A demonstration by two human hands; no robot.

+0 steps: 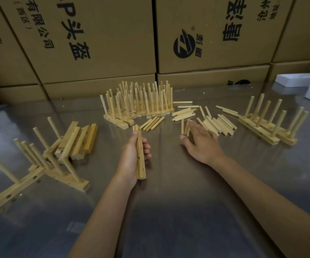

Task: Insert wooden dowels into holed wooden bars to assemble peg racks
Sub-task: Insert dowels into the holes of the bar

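**Two hands, one bar, lots of sticks**

On the shiny metal table (169, 211), close to the person, two bare arms reach forward. The left hand (132, 155) is wrapped around a wooden bar with holes (140, 155). The thumb presses near the far end of the bar and the other fingers curl around its right side. The bar points away from the person, and small round holes show along its side. No stick is in it yet.

Just to the right of that hand is the right hand (200, 142). It lies palm down with its fingers spread a little, and it holds nothing. Its fingertips touch the near edge of a pile of loose dowels (215, 123). More loose dowels lie between the two hands, a bit farther off.

Well to the left of the left hand sits a heap of bare bars (78, 140), with some peg racks on the left (38, 164) tipped over beside it. Their sticks lean at odd angles.

Well to the right of the right hand stand a few peg racks on the right (269, 125), sticks pointing up.

Past both hands is a big crowd of finished peg racks (139, 103), packed close together.

Behind everything is a wall of cardboard boxes (104, 34) with black printing. Some white boxes (299, 79) sit at the far right.
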